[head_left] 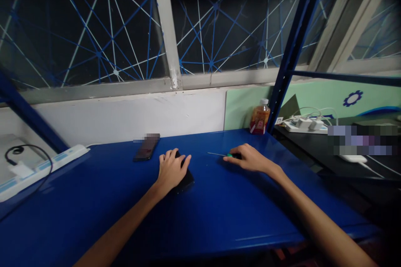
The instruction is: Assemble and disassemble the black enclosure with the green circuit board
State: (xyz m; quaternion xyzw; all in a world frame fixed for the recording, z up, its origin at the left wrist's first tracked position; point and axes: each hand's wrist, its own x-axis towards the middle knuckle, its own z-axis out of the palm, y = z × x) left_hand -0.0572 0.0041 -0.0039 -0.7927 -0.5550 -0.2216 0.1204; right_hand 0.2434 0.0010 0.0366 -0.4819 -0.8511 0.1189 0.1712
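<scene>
My left hand [171, 168] lies palm down over a black, flat, phone-like slab [186, 181], with its fingers apart and partly bent. Most of the slab is hidden beneath that hand; its near right corner shows. To the right, my right hand [249, 158] is closed around the handle of a screwdriver [229, 155]. A bit of green shows on the handle, and the thin metal shaft points left toward my left hand, low over the table. The tip is apart from the slab.
On the blue table [219, 212], a black phone [146, 148] lies behind my left hand. A white power strip [46, 171] with a black cable runs along the left. A drink bottle [260, 117] stands at the back right beside a blue metal post [286, 54].
</scene>
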